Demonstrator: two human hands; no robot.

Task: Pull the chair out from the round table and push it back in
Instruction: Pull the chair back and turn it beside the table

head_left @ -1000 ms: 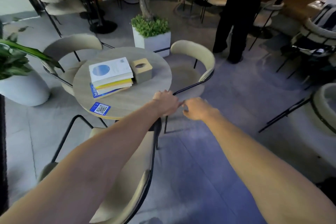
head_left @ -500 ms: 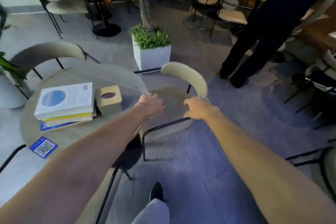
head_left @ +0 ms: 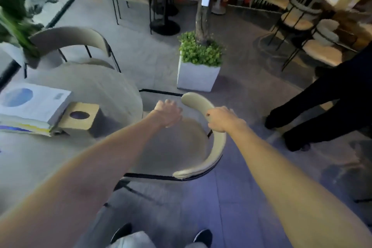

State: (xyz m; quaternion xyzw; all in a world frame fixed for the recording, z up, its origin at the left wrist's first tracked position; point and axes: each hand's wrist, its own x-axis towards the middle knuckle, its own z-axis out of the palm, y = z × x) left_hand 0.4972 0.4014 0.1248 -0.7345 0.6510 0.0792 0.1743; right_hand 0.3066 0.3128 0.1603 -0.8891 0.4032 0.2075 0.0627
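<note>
A beige chair (head_left: 218, 147) with a curved backrest and black metal frame stands at the right side of the round grey table (head_left: 96, 86), its seat partly under the tabletop. My right hand (head_left: 222, 119) rests on top of the curved backrest with the fingers curled over it. My left hand (head_left: 168, 113) hovers above the seat near the table's edge, fingers loosely bent, and I see nothing held in it.
On the table lie a stack of books (head_left: 30, 106) and a wooden tissue box (head_left: 80, 119). A white planter (head_left: 198, 74) stands beyond the chair. A person in dark trousers (head_left: 322, 110) stands at right. Another beige chair (head_left: 76, 46) sits across the table.
I have stepped closer around the table toward the chair. My right hand has gone onto the backrest, and my left hand has moved over the seat.
</note>
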